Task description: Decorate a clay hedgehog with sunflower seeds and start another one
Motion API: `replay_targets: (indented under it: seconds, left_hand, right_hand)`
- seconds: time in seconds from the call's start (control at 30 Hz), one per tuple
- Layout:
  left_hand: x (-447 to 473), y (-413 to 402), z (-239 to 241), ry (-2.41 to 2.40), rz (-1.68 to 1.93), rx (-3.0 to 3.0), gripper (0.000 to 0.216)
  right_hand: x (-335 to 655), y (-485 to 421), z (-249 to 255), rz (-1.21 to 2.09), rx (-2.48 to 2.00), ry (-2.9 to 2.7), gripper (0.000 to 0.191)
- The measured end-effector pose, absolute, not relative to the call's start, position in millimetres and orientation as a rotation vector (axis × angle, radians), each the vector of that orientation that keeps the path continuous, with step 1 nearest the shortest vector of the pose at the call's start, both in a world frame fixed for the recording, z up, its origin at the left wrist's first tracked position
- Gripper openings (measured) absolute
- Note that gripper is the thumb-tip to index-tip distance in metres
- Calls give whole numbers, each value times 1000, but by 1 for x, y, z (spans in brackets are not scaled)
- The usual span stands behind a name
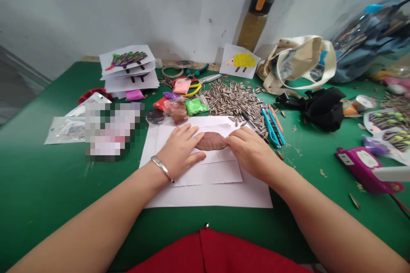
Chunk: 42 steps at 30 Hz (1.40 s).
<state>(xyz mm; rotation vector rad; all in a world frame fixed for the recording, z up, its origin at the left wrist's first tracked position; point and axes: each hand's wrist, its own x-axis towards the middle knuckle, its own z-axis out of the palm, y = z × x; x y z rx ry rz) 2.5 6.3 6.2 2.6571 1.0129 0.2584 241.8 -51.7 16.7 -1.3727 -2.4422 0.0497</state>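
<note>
A flat oval of brown clay [211,141] lies on a small white sheet [211,170], which rests on a larger white sheet [221,196] on the green table. My left hand [180,150] lies flat on the paper, fingers stretched, fingertips touching the clay's left end. My right hand [250,150] rests palm down on the paper, its fingers bent against the clay's right end. Neither hand grips anything. A silver bracelet [162,168] is on my left wrist.
Behind the paper lie a heap of sunflower seeds [232,99], small bags of coloured clay [179,106], scissors [192,87] and pens [272,126]. Hedgehog pictures [128,66] stack at back left. A cloth bag [297,66], a bottle [258,15] and a purple glue gun [365,168] sit to the right.
</note>
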Motion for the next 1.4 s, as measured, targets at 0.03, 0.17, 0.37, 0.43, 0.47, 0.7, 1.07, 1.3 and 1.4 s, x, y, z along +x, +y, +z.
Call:
replay_targets:
  seconds: [0.03, 0.17, 0.37, 0.43, 0.47, 0.7, 1.07, 1.3, 1.4]
  left_hand:
    - [3, 6, 6, 1011, 271, 2660, 51]
    - [4, 4, 4, 1015, 298, 2666, 53]
    - [6, 1, 1, 1064, 301, 2691, 61]
    - [6, 1, 0, 1062, 307, 2684, 60]
    - [6, 1, 0, 1062, 308, 2680, 60]
    - [6, 1, 0, 1069, 311, 2667, 60]
    - [6, 1, -3, 1054, 359, 2636, 59]
    - [6, 0, -2, 1059, 360, 2645, 57]
    - [6, 0, -3, 1045, 375, 2640, 57]
  right_hand:
    - [240, -53, 18, 46, -1371, -2438, 22]
    - [226, -57, 18, 29, -1354, -2413, 23]
    - [212, -61, 7, 3, -1366, -2478, 21]
    - [210, -61, 5, -4, -1353, -2470, 21]
    - [209, -61, 5, -5, -1342, -2461, 22]
    - [205, -59, 5, -22, -1340, -2421, 26]
    - [200, -58, 4, -29, -1338, -2410, 23]
    - [193, -55, 4, -52, -1296, -2424, 25]
    - [192, -54, 4, -62, -1294, -2424, 24]
